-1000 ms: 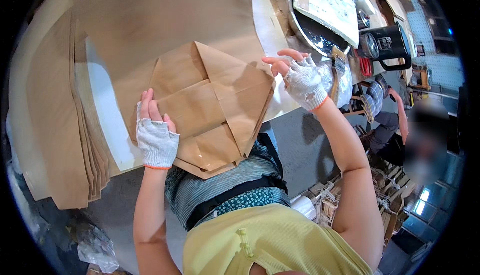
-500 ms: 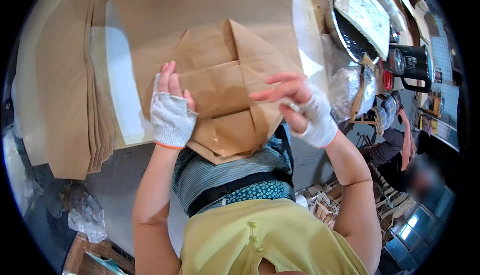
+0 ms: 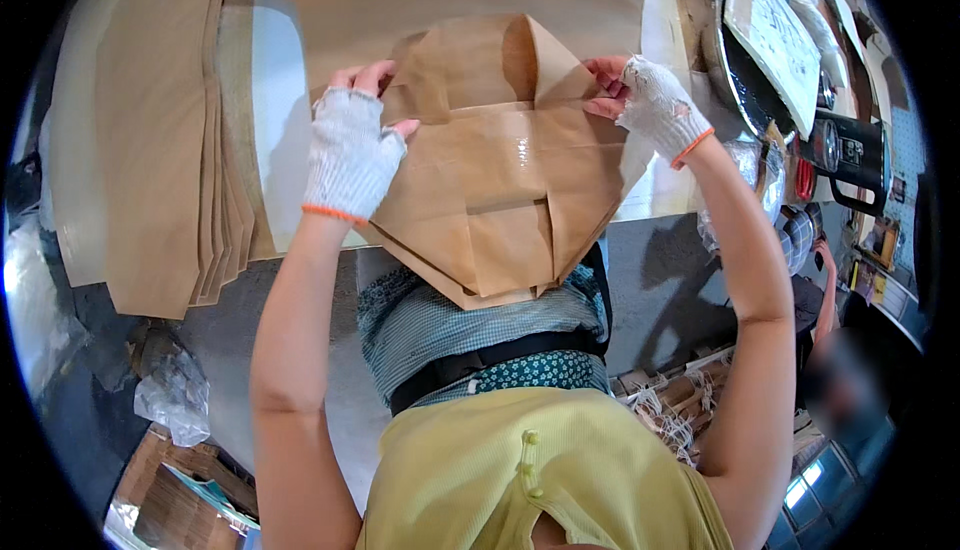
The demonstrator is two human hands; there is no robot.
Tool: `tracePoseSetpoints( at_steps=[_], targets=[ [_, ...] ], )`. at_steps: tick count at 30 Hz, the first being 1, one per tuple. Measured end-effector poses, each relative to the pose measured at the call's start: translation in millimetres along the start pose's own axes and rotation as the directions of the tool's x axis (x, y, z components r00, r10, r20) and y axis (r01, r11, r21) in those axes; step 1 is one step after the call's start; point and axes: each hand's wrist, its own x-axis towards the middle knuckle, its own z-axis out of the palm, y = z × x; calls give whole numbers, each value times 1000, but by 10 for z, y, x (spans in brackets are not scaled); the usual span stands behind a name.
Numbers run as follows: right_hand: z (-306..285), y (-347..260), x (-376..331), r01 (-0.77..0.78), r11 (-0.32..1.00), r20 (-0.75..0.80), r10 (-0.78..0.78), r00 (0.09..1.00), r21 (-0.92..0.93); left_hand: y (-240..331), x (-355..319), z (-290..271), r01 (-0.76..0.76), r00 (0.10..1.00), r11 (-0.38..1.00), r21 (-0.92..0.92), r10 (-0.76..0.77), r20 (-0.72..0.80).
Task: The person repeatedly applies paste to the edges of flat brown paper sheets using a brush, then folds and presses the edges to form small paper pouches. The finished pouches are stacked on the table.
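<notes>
A flat brown kraft-paper bag with a folded bottom (image 3: 500,180) lies on the pale tabletop (image 3: 275,100), directly in front of the person. Its long axis runs away from the body: the folded, diamond-shaped bottom end points back toward the person and overhangs the tabletop's near edge, while the rest of the bag stretches away toward the top of the view.

The left hand (image 3: 352,150), in a white fingerless knit glove with an orange cuff, rests on the bag's left fold, bare fingers (image 3: 372,78) pinched together on a paper flap. The right hand (image 3: 655,102), gloved the same way, grips the right edge of the fold, its fingers (image 3: 605,75) closed on the paper.

To the left, a stack of flat brown paper sheets (image 3: 160,170) lies fanned on the tabletop, just beside the left hand. To the right are a dark round tray (image 3: 745,70) with a white printed sheet (image 3: 775,25) on it, and a black jug-like container (image 3: 845,155). Nothing lies across the bag itself.

The bag is plain brown, sharply creased, with overlapping triangular flaps and a glossy wet-looking patch near its middle.
</notes>
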Motion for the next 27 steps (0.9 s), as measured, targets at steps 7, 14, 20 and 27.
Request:
tracePoseSetpoints(
  at_steps=[7,14,20,27],
  targets=[
    [268,35,-106,210,724,-147,-396,906,-657,91,-100,-33,55,991,959,278,-87,105],
    [488,117,-618,215,555,-102,-484,869,-803,-78,-611,84,-315,949,927,205,306,72],
    [434,31,-766,450,530,194,-468,862,-719,61,-681,-13,-592,806,761,268,544,236],
    [335,-58,-870,629,271,365,-623,692,-729,151,-634,-143,-492,795,870,-11,455,401]
  ],
)
